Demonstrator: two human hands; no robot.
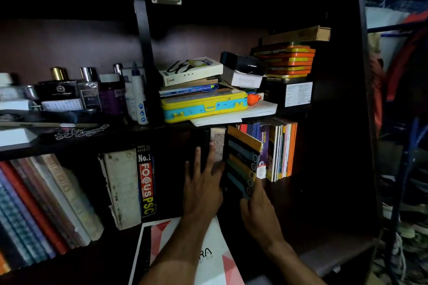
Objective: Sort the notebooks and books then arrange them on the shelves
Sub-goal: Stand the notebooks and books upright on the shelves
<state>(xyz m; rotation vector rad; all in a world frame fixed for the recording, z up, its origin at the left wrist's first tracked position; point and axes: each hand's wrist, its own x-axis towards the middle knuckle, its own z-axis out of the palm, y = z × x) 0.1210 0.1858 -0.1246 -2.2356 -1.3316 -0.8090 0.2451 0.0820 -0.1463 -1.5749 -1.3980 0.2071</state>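
Observation:
My left hand lies flat with straight fingers against dark upright books on the lower shelf, its fingertips reaching a pale worn spine. My right hand grips the bottom edge of a book with a striped dark, orange and teal cover, held upright and tilted between the dark books and a row of thin orange and white books. A thick black "Focus PSC" book and a white worn book stand to the left. A white and pink book lies flat under my forearms.
Leaning notebooks fill the lower shelf's left end. The upper shelf holds perfume bottles, a yellow case under stacked books, boxes and orange tins. A dark side panel bounds the shelves on the right; clothes hang beyond.

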